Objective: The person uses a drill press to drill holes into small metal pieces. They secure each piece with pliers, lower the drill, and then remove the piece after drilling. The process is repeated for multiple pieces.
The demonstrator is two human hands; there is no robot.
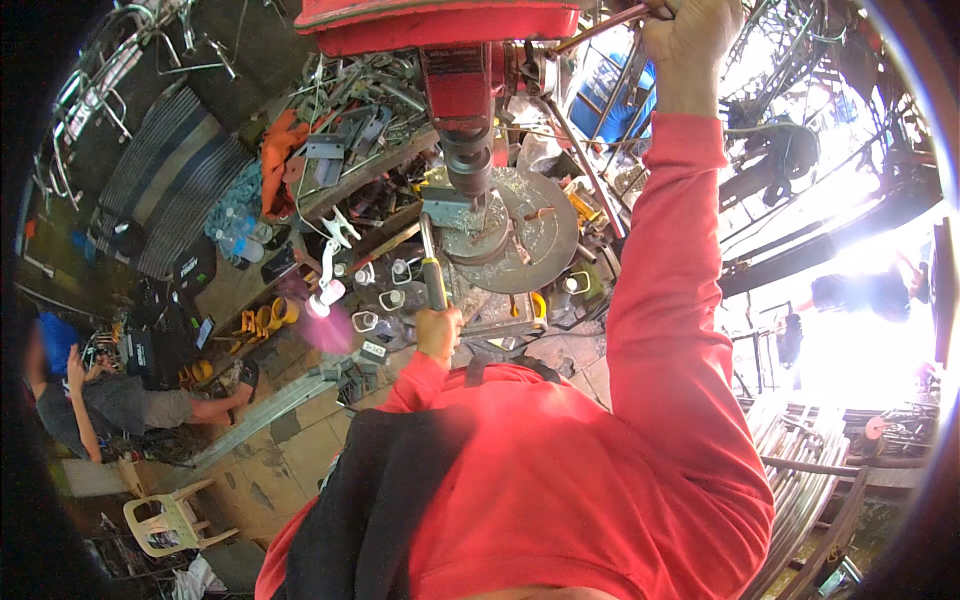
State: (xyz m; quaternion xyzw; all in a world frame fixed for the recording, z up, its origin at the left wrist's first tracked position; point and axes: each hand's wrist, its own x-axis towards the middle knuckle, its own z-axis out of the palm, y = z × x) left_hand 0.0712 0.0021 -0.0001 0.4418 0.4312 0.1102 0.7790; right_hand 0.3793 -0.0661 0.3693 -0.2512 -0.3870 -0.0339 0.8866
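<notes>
A red drill press [440, 28] stands in front of me, its dark chuck [468, 160] pointing down over a round metal table [550, 240] strewn with shavings. My right hand [697, 35], raised at the upper right, is wrapped round the press's feed lever [612, 27]. Below the chuck, my left hand [438, 331] grips a tool with a yellow-and-dark handle [433, 283]. The tool's metal end reaches to a grey metal piece [446, 208] under the drill; how it meets the piece is too small to make out. The bit's tip is hard to see.
Clear jugs [392, 299] stand left of the press, near a small fan [325, 305] with blurred pink blades. Metal pieces crowd a bench [345, 185] behind. At far left another person [120, 400] sits low; a plastic chair [180, 518] is nearby. Metal rods [800, 450] lie at right.
</notes>
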